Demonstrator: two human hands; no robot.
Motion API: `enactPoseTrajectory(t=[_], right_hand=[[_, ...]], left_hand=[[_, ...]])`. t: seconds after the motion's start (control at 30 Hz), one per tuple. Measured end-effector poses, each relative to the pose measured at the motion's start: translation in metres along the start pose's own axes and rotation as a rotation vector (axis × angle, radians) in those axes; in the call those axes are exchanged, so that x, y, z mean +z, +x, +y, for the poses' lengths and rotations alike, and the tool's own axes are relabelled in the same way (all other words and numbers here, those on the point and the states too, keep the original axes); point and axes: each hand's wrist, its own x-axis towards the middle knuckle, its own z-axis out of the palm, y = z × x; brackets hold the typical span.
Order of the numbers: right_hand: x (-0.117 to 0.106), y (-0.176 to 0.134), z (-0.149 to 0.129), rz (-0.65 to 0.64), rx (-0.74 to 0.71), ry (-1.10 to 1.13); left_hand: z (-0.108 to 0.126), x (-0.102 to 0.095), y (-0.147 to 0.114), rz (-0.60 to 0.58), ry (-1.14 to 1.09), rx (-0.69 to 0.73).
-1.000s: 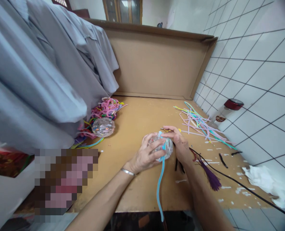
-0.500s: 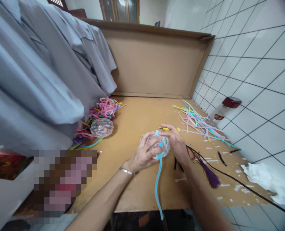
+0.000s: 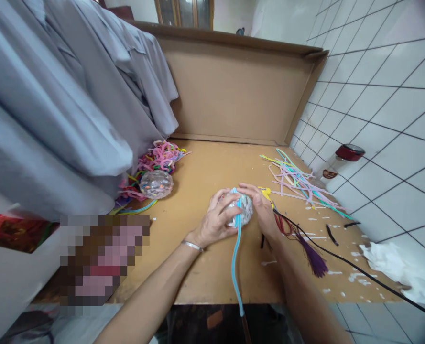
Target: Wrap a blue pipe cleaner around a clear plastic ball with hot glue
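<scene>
My left hand (image 3: pixel 217 217) grips a clear, ridged ball (image 3: pixel 247 210) from the left, its fingers spread over the front. A light blue fuzzy strand, like a pipe cleaner (image 3: pixel 235 267), runs over the ball under those fingers and hangs past the table's front edge. My right hand (image 3: pixel 264 208) is at the ball's right side, fingers stretched out by its top. Just behind that hand shows part of a yellow tool (image 3: pixel 266 192), mostly hidden. A black cord (image 3: pixel 341 258) leads from near it to the right.
Another clear ball (image 3: pixel 157 184) sits at left beside a tangle of pink and coloured strands (image 3: pixel 164 155). More loose strands (image 3: pixel 298 179) lie at right, near a red-lidded jar (image 3: pixel 336 165). A purple tassel (image 3: pixel 314 255) and crumpled white tissue (image 3: pixel 395 267) lie closer. Cardboard (image 3: pixel 234 86) stands at the back.
The yellow tool's thin tip, which pointed left above the right hand, no longer shows; its yellow part now sits behind that hand. The left hand keeps its hold on the ball.
</scene>
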Motion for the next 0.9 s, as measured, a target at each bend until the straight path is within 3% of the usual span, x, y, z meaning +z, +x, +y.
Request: enactPoseTrajectory(t=[0.73, 0.9], right_hand=[[0.0061, -0.0048, 0.0005, 0.019, -0.08, -0.173], [0.007, -0.0064, 0.0038, -0.008, -0.109, -0.306]], left_hand=[[0.0009, 0.0049, -0.002, 0.02, -0.306, -0.423], [-0.001, 0.0044, -0.0034, -0.029, -0.307, -0.425]])
